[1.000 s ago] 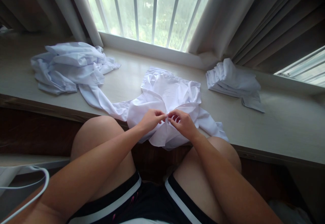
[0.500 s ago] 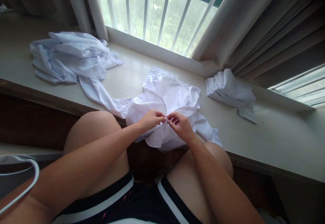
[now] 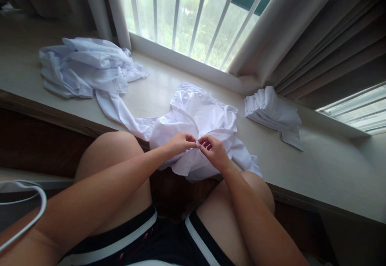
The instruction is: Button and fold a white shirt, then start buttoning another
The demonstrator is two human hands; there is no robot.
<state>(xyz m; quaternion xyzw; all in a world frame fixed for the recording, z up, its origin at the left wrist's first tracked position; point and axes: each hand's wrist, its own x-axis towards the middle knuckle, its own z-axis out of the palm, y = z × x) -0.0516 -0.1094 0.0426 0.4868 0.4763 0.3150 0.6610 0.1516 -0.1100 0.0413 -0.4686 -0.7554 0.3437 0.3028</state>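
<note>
A white shirt (image 3: 208, 115) is spread on the ledge in front of me, its lower part hanging over the front edge between my knees. My left hand (image 3: 182, 142) pinches the shirt's front edge with thumb and forefinger. Right beside it, fingertips nearly touching, my right hand (image 3: 212, 149) pinches the same spot from the other side. Whether a button lies between the fingers is too small to make out. One sleeve stretches left toward a crumpled heap of white cloth, and another part of the shirt drapes to the right.
Crumpled white garments (image 3: 86, 67) lie on the ledge at left. A folded white stack (image 3: 273, 111) sits at right. Behind the pale ledge (image 3: 328, 173) are a barred window (image 3: 187, 16) and grey curtains (image 3: 298, 36). A white cable (image 3: 44, 205) loops at lower left.
Both hands stay pinched at the same place on the shirt, with only slight finger movement. The view has shifted a little.
</note>
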